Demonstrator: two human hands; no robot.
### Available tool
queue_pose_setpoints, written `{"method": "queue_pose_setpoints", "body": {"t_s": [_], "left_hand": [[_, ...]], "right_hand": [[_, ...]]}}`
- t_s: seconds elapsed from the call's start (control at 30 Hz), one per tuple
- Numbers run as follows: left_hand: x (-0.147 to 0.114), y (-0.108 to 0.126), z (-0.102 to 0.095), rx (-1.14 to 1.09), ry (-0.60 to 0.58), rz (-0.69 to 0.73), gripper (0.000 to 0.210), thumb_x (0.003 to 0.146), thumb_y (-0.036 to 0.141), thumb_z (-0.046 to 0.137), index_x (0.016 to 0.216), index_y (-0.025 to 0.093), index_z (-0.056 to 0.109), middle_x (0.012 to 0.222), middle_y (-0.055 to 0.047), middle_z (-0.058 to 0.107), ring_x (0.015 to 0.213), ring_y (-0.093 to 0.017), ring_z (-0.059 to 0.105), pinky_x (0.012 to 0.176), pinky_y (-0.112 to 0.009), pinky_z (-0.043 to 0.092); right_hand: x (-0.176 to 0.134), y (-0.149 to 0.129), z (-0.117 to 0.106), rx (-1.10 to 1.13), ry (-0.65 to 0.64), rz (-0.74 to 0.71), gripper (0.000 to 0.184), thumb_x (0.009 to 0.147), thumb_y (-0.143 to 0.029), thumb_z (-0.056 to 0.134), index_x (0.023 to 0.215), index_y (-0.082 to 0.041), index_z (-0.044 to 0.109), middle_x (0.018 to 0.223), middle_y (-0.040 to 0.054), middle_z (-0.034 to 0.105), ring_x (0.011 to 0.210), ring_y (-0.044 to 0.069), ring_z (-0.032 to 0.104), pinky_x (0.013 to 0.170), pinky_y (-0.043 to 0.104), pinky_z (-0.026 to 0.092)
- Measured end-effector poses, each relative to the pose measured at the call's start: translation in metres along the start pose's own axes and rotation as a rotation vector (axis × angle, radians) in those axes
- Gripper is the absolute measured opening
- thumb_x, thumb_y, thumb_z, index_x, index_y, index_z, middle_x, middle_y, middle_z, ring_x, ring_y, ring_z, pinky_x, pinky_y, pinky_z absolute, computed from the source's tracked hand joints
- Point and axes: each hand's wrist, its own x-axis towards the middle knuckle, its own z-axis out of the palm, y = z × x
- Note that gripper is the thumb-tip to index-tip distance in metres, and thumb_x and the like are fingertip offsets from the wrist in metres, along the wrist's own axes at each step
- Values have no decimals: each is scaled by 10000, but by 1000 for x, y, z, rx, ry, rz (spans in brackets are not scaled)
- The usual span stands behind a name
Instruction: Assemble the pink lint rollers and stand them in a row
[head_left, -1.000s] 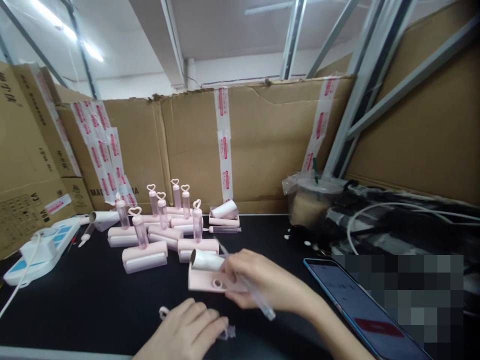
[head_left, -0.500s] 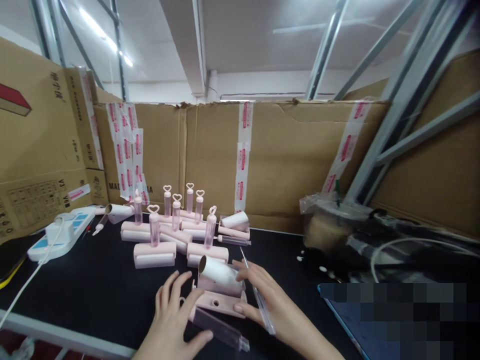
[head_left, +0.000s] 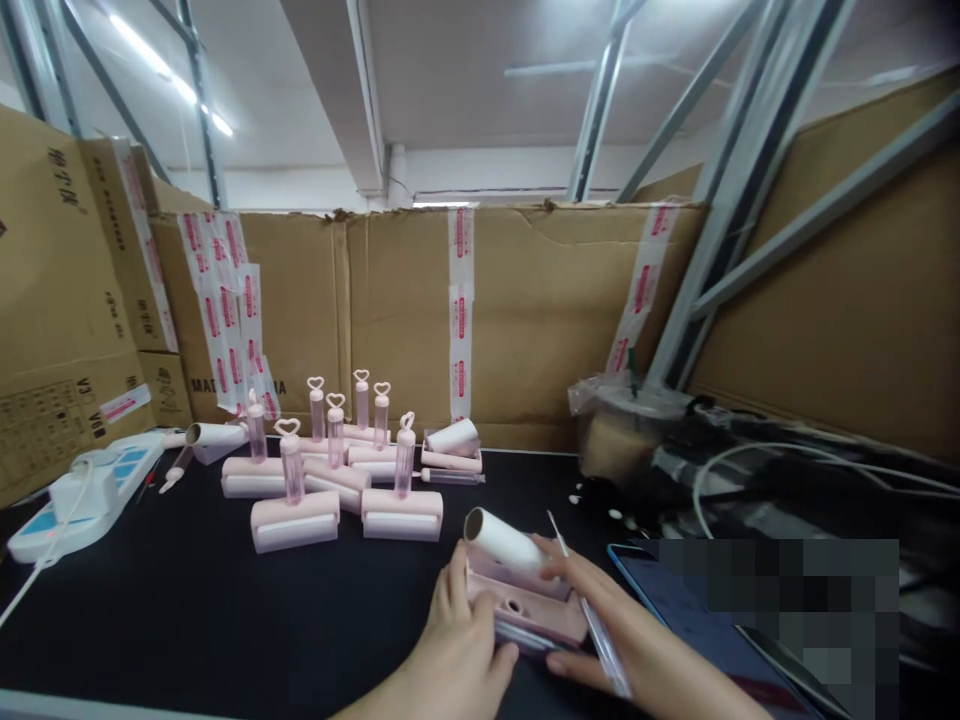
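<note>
Left hand (head_left: 461,632) has moved rightward onto the pink casing (head_left: 541,618), curled about its left end, near right. Right hand (head_left: 626,603) holds a slim tool (head_left: 601,638); its grip on the white roll (head_left: 501,538) is unclear. Apparent step: positioning parts; next calls for steadying the casing.

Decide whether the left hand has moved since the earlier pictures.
Yes, rightward: the left hand lay mostly left of the middle tape strip in both earlier pictures; now it is roughly below it.
</note>
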Motion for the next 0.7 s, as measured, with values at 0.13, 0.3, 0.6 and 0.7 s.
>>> {"method": "queue_pose_setpoints", "body": {"t_s": [0.13,0.3,0.6,0.7], "left_hand": [[54,15,11,65,-57,-29,454,762,191,469,1174,2,480,1444,-257,161,1322,-383,162,1066,-498,187],[122,18,23,57,-48,-103,440,722,91,458,1151,-5,474,1431,-279,142,1246,-373,309,999,-488,300],[188,14,29,99,46,-21,424,782,209,490,1154,9,444,1425,-261,178,1293,-352,257,1033,-447,281],[181,17,23,135,78,35,481,737,143,509,1180,-1,391,1447,-277,89,1339,-365,118,1044,-485,246]], "right_hand": [[21,30,-24,-25,24,5,639,646,-362,685,1223,-222,450,1148,132,551,1108,319,515,963,462,387],[65,59,-48,-116,10,12,379,669,-345,608,983,-147,532,995,112,604,929,262,584,859,386,455],[111,124,-61,-225,26,-36,443,589,-186,612,1020,-123,532,1083,173,599,1012,297,557,902,403,418],[125,134,-56,-245,27,-47,568,581,-181,619,1129,-95,495,1158,203,563,1094,309,523,954,408,378]]}}
